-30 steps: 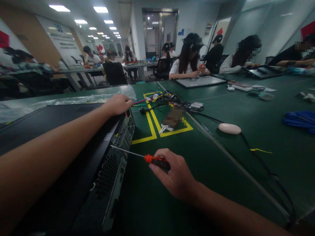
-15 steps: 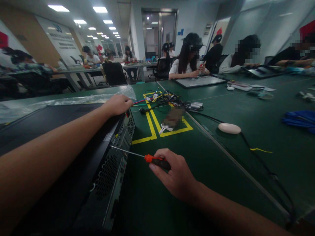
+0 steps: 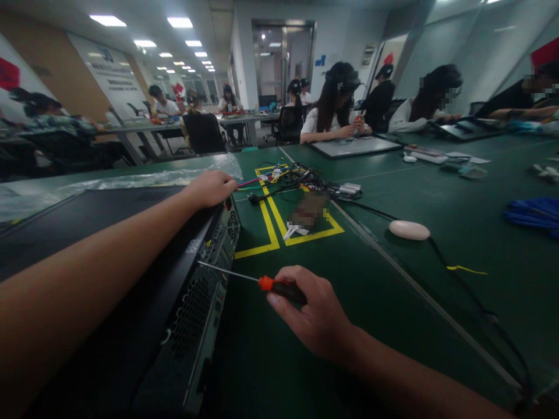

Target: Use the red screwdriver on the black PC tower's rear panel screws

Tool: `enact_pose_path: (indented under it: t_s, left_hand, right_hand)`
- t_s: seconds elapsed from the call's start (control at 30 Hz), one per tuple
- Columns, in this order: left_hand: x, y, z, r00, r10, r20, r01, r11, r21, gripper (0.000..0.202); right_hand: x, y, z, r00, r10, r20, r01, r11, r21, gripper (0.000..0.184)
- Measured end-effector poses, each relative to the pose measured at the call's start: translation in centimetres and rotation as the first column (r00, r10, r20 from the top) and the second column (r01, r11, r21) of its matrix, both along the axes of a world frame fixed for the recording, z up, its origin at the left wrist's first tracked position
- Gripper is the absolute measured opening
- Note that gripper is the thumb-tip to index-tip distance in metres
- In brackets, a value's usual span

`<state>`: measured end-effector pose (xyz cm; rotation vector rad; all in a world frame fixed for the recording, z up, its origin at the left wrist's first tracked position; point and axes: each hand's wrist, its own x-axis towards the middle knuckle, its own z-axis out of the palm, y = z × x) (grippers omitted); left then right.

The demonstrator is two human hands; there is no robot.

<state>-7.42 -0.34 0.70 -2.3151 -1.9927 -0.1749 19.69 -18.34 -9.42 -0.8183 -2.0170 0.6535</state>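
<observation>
A black desktop computer case (image 3: 109, 256) lies on its side on the green table (image 3: 393, 291), its perforated rear panel (image 3: 205, 302) facing right. My left hand (image 3: 212, 189) rests closed over the case's far top corner. My right hand (image 3: 312, 311) grips a screwdriver (image 3: 262, 283) with a red and black handle. Its thin metal shaft points left, and the tip touches the upper edge of the rear panel.
A tangle of cables (image 3: 297, 177) lies inside yellow tape markings (image 3: 271, 224). A white oval object (image 3: 409, 230) with a dark cable sits to the right, blue cloth (image 3: 533, 212) further right. Clear plastic wrap (image 3: 131, 177) lies behind the case. Several people work at the far tables.
The view has shifted down slightly. Both hands and the screwdriver stay where they were against the case.
</observation>
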Motion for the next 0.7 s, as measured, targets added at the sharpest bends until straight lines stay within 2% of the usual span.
enact_pose_path:
  t_s: [0.37, 0.47, 0.57, 0.7]
  left_hand:
    - [0.04, -0.04, -0.05, 1.0, 0.014, -0.01, -0.014, 1.0, 0.007, 0.054]
    - [0.02, -0.02, -0.08, 1.0, 0.015, -0.012, -0.015, 1.0, 0.003, 0.056]
    - [-0.03, 0.07, -0.09, 1.0, 0.01, -0.015, -0.01, 1.0, 0.002, 0.058]
    - [-0.08, 0.1, -0.1, 1.0, 0.004, -0.013, -0.004, 1.0, 0.014, 0.056]
  right_hand:
    - [-0.18, 0.25, 0.22, 0.999, -0.043, -0.024, 0.044, 0.998, 0.05, 0.012]
    - [-0.33, 0.14, 0.11, 0.999, -0.034, -0.02, 0.034, 0.999, 0.015, 0.018]
    - [-0.45, -0.16, -0.12, 1.0, -0.021, -0.013, 0.021, 0.999, -0.035, 0.013]
    - [-0.47, -0.31, -0.37, 1.0, -0.02, -0.008, 0.02, 0.999, -0.027, 0.018]
